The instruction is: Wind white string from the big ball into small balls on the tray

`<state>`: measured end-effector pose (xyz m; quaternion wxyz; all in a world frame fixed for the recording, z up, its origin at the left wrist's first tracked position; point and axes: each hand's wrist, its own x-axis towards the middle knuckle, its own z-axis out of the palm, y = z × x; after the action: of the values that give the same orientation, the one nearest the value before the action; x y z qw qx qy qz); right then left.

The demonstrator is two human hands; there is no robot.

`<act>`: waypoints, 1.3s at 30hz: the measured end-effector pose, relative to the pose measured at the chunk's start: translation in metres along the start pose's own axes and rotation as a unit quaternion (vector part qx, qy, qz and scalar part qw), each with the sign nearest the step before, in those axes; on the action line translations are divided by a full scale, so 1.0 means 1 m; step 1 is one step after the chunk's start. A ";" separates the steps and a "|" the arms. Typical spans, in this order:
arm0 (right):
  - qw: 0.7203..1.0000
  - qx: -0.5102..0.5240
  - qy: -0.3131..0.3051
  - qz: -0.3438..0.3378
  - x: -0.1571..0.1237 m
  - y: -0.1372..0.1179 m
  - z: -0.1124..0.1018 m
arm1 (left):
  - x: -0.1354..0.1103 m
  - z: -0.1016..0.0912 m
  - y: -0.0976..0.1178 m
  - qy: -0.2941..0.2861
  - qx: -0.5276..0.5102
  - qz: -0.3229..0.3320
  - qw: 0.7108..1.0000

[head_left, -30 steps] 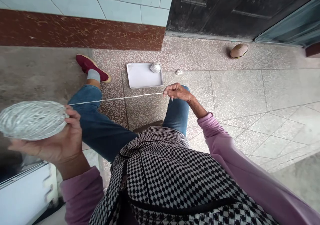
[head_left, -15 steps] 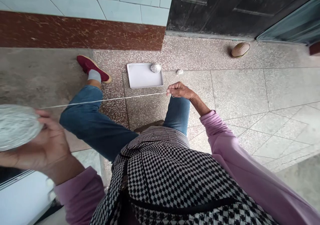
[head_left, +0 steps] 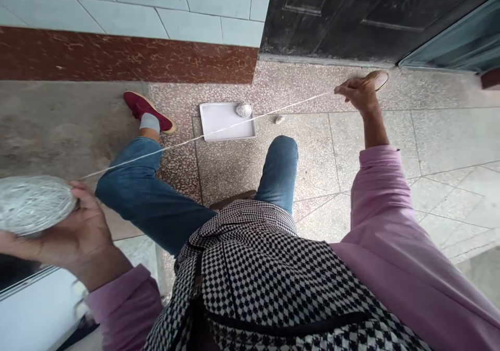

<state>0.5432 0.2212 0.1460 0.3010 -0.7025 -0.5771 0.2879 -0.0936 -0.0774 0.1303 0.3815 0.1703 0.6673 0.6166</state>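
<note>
At the left edge of view, my left hand [head_left: 66, 236] grips a ball of white twine [head_left: 33, 205], fingers wrapped under it. Right hand [head_left: 361, 93] pinches the strand [head_left: 234, 124] near the black door [head_left: 332, 17], line running straight over my knee [head_left: 133, 176] and the white tray [head_left: 211, 132].

No words, labels, brands or numbers can be read anywhere in this view (the small marks on the white panel [head_left: 31, 320] at the lower left are too blurred to tell whether they are lettering at all).
</note>
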 end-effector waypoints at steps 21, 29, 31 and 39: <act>0.809 0.308 -0.490 -0.095 -0.241 -0.076 0.323 | -0.033 0.078 -0.068 -0.135 -0.162 -0.077 0.974; 0.851 0.327 -0.399 -0.101 -0.218 -0.070 0.331 | -0.043 0.084 -0.074 -0.146 -0.189 -0.116 0.964; 0.826 0.331 -0.442 -0.109 -0.220 -0.077 0.339 | -0.045 0.086 -0.074 -0.153 -0.182 -0.120 0.964; 0.847 0.269 -0.448 -0.098 -0.255 -0.071 0.316 | -0.027 0.079 -0.055 -0.093 -0.135 -0.073 0.984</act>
<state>0.2177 0.0095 0.0081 0.2140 -0.3285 -0.6151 0.6841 -0.0059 -0.0520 0.0901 0.5055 0.1250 0.5503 0.6527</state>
